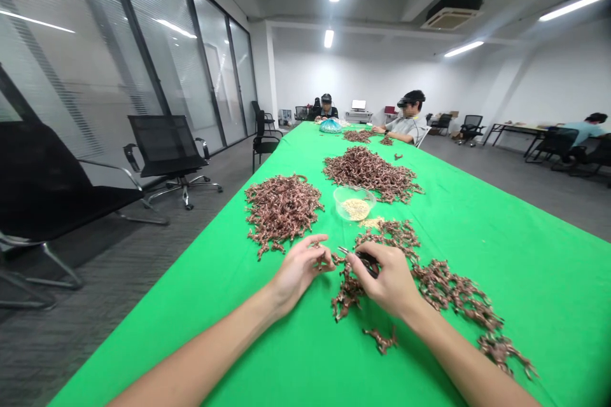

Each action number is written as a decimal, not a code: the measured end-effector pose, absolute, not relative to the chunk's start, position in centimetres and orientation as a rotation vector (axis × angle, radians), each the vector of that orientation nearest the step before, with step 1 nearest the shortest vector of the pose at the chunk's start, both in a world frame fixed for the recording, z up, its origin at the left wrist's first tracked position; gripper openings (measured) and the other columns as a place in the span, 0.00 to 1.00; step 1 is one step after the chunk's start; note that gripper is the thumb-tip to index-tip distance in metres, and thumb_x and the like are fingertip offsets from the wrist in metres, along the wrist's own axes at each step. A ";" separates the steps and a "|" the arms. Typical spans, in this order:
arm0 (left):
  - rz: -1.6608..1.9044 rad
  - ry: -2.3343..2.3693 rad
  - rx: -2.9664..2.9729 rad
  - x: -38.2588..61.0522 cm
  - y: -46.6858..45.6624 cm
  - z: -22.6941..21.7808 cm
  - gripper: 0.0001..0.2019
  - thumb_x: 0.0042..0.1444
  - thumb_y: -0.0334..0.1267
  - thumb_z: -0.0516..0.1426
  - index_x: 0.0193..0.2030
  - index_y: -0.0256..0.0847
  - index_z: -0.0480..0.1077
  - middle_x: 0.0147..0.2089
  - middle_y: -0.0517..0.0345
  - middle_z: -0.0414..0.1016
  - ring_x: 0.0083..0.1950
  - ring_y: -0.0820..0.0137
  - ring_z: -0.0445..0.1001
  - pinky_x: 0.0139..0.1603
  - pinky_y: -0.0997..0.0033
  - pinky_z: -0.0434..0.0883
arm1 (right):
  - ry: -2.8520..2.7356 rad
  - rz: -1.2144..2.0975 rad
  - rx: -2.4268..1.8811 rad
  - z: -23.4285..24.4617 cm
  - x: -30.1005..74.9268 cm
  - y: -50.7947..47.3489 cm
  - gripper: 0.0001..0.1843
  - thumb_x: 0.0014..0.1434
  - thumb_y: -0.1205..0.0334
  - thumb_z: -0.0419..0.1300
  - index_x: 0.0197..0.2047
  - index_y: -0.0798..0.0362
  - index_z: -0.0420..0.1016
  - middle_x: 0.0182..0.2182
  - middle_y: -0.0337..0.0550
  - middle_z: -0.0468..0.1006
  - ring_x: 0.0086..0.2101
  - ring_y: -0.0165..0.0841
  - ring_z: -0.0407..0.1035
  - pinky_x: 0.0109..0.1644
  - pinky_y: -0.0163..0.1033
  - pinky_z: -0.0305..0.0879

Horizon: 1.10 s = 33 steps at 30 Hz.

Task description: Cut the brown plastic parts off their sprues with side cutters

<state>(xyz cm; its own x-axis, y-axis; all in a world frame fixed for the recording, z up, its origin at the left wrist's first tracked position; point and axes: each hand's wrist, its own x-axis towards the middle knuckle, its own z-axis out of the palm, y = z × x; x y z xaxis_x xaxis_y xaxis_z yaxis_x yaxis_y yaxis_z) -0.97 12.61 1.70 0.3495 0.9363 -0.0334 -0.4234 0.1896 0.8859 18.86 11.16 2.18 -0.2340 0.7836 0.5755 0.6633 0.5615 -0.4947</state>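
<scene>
My left hand (300,267) is closed, with its thumb and fingers pinched on a small copper-brown animal figurine that the fingers mostly hide. In my right hand (389,276) I grip pliers with dark handles (368,261); their slim metal tip (342,250) points toward my left hand. Just below that tip lies another figurine (338,259). Beneath and beside my right hand are loose figurines (347,299), and a single one (382,339) lies nearer to me.
A heap of figurines (285,210) stands at left, a larger heap (370,172) farther back. Between them is a clear plastic bowl (340,206) of pale bits, some spilled (372,222). More figurines (453,292) trail rightward over the green cloth (267,343). Two people sit at the far end.
</scene>
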 end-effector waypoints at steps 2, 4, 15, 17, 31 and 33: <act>1.057 0.685 0.935 -1.0 12.5 1.8 0.15 0.61 0.30 0.55 0.55 0.34 0.64 0.31 0.60 0.69 0.33 0.71 0.69 0.42 0.66 0.68 | -1.961 0.186 -1.164 2.2 18.9 11.1 0.17 0.66 0.53 0.56 0.29 0.53 0.71 0.22 0.38 0.70 0.24 0.30 0.63 0.30 0.36 0.52; 1.047 0.696 0.950 -0.9 12.4 1.8 0.15 0.60 0.30 0.55 0.54 0.34 0.65 0.29 0.62 0.66 0.30 0.74 0.65 0.36 0.69 0.66 | -1.953 0.189 -1.160 2.3 19.0 11.1 0.17 0.66 0.53 0.56 0.29 0.53 0.72 0.22 0.38 0.70 0.24 0.30 0.63 0.30 0.36 0.52; 1.008 0.781 1.018 -0.6 12.0 2.0 0.16 0.56 0.29 0.56 0.52 0.34 0.65 0.32 0.62 0.65 0.31 0.74 0.62 0.34 0.70 0.61 | -1.943 0.197 -1.146 2.4 18.9 10.9 0.15 0.65 0.54 0.57 0.30 0.54 0.74 0.24 0.38 0.72 0.25 0.31 0.64 0.31 0.36 0.54; 1.009 0.792 1.066 -0.6 12.0 1.9 0.16 0.57 0.31 0.58 0.53 0.35 0.65 0.32 0.62 0.65 0.32 0.74 0.63 0.35 0.70 0.61 | -1.934 0.202 -1.136 2.5 19.0 10.9 0.15 0.65 0.55 0.57 0.31 0.54 0.74 0.24 0.39 0.72 0.25 0.31 0.65 0.31 0.36 0.55; 1.036 0.691 1.317 -0.9 11.6 2.5 0.21 0.58 0.37 0.64 0.58 0.44 0.66 0.40 0.62 0.65 0.46 0.72 0.65 0.51 0.72 0.62 | -1.825 0.580 -1.088 2.8 18.3 10.2 0.22 0.67 0.51 0.54 0.25 0.54 0.71 0.18 0.34 0.64 0.20 0.27 0.56 0.26 0.35 0.49; 1.049 0.673 1.331 -0.9 11.7 2.5 0.22 0.58 0.37 0.64 0.58 0.44 0.67 0.39 0.62 0.65 0.44 0.72 0.66 0.50 0.72 0.63 | -1.807 0.645 -1.084 2.6 18.2 10.1 0.24 0.68 0.49 0.54 0.24 0.54 0.68 0.18 0.33 0.61 0.20 0.27 0.53 0.25 0.35 0.47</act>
